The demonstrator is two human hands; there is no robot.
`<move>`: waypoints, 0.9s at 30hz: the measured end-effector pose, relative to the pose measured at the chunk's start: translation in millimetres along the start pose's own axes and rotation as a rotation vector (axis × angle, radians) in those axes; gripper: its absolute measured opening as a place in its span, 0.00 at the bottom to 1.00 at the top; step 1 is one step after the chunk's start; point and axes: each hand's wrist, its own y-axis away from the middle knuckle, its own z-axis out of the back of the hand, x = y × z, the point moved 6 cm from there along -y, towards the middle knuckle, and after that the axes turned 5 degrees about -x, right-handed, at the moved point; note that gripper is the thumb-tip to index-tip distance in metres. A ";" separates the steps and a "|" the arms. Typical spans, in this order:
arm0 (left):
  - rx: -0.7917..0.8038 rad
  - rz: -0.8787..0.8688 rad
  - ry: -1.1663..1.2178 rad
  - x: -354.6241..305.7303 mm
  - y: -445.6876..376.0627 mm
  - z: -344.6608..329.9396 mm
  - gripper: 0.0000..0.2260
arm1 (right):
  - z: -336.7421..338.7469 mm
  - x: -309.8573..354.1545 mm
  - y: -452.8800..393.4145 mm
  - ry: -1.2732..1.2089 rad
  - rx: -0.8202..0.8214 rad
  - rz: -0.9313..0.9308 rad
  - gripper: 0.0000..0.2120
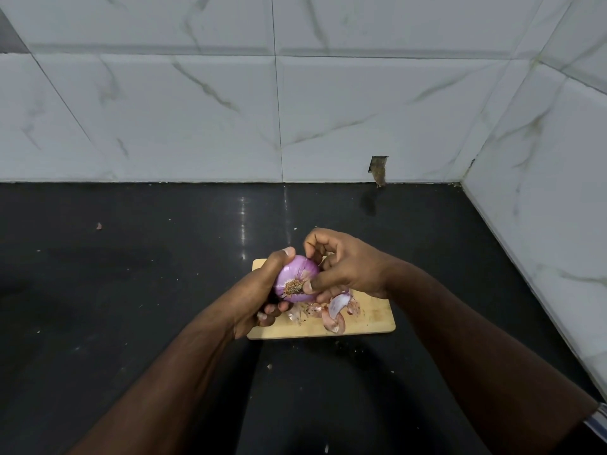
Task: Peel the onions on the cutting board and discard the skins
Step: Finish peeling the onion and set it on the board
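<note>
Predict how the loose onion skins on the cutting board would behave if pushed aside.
The onion skins look thin and curled, so probably light and floppy, apt to scatter. They seem papery, likely tearing easily on the cutting board.

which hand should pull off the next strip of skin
Probably the right hand: its thumb already presses by the root end of the purple onion, while the left hand grips it above the wooden cutting board.
</note>
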 end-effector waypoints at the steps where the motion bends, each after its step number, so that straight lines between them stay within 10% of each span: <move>1: -0.004 -0.002 -0.004 0.3 -0.2 -0.2 0.34 | 0.4 -0.2 -0.1 0.004 -0.002 -0.001 0.17; 27: -0.087 -0.001 0.035 4.6 -0.5 5.8 0.35 | 2.6 0.4 2.6 0.032 -0.055 0.019 0.09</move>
